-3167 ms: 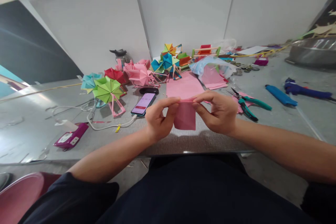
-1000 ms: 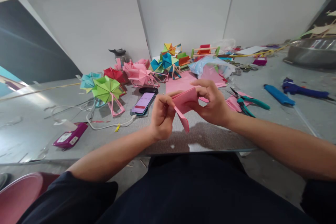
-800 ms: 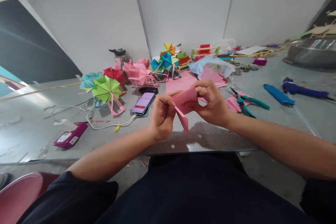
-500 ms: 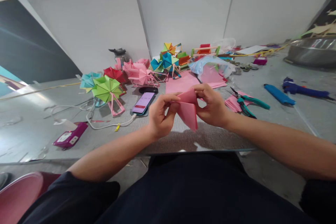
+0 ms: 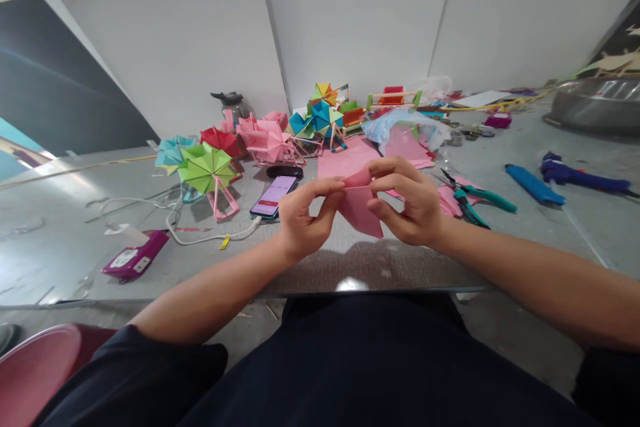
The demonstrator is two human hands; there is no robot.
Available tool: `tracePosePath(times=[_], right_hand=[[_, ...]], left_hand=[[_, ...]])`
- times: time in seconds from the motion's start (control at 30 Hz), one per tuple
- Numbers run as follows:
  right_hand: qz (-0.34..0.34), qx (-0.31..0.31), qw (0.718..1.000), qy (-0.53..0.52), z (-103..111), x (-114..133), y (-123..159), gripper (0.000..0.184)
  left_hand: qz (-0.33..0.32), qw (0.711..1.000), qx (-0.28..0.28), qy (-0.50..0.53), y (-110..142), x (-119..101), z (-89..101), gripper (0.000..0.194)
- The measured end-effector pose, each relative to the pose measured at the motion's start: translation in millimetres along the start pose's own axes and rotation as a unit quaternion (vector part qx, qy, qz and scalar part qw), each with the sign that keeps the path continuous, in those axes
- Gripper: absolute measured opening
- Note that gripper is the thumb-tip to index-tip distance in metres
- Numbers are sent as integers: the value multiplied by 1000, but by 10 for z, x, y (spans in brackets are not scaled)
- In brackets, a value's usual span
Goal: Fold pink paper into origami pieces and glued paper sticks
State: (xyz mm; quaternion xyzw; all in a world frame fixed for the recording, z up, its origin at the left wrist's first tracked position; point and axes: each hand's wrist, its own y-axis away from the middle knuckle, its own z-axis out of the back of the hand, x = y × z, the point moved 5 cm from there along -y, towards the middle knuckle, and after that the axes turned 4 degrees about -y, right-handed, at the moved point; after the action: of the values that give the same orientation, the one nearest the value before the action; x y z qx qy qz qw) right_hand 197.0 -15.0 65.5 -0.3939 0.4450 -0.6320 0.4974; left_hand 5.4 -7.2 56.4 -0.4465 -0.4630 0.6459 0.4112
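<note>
Between my two hands, above the front of the table, is a folded piece of pink paper. My left hand pinches its left corner between thumb and fingers. At its right side, my right hand grips the upper edge with its fingertips, the thumb slightly lower by the paper. One flap hangs downward to a point, and another part stands up behind the fold. Flat pink sheets lie on the table just behind my hands. Several folded paper wheels, among them a green one and a pink one, stand beyond.
Left of my hands lie a phone on a white cable and a purple power socket. On the right are teal-handled pliers over pink paper pieces, a blue stick-like object, a blue glue gun and a metal basin.
The pink paper has turned, its front flap now flatter and swung slightly right. My right hand's fingers have shifted onto the upper edge; the left keeps its pinch.
</note>
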Motion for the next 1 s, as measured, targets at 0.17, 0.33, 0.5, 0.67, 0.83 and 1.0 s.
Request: tracePosePath(times=[0.17, 0.33, 0.5, 0.67, 0.83, 1.0], right_hand=[[-40, -22, 997, 58, 8, -17, 38, 13], [-70, -27, 994, 78, 30, -11, 66, 9], [-85, -41, 992, 83, 35, 5, 62, 4], [-96, -59, 990, 81, 17, 0, 84, 6], [-117, -101, 986, 58, 17, -14, 119, 14], [-90, -70, 991, 75, 1, 20, 97, 17]], left_hand=[[-32, 999, 30, 12, 0, -52, -9, 22], [-48, 998, 25, -17, 3, -65, -6, 18], [-43, 998, 17, -47, 23, -59, -18, 19], [-36, 998, 31, -44, 19, -86, -49, 18], [-24, 998, 25, -43, 9, -98, -48, 14], [8, 998, 33, -45, -9, -87, -39, 12]])
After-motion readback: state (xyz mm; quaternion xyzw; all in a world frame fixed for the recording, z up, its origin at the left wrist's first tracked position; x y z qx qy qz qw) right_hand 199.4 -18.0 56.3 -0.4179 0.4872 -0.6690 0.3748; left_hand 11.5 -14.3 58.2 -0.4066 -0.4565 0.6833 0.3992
